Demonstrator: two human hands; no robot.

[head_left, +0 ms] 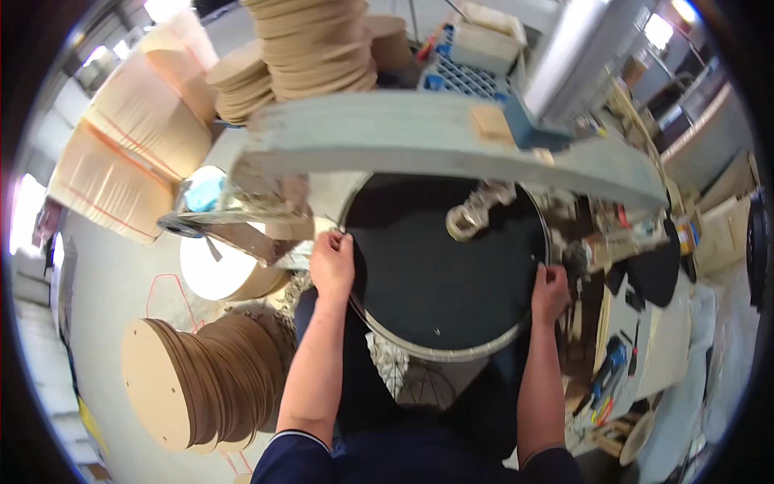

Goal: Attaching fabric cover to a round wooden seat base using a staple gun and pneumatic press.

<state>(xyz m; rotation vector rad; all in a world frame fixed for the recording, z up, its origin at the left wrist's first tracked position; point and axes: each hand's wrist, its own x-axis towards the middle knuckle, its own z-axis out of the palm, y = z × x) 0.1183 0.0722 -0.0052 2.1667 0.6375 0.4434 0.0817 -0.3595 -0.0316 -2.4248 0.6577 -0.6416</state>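
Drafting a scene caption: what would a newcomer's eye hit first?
The large black disc at centre, with the left grip and right grip at its opposite edges. A grey-green machine arm spans its far side. A brown disc stack lies lower left.

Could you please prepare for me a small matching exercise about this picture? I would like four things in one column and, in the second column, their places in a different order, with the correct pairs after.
Things:
1. black disc
2. left hand
3. right hand
4. wrapped bundles

Places:
A. at the right edge of the disc
B. in the upper left of the picture
C. between the two hands
D. at the left edge of the disc

Pairs: 1-C, 2-D, 3-A, 4-B
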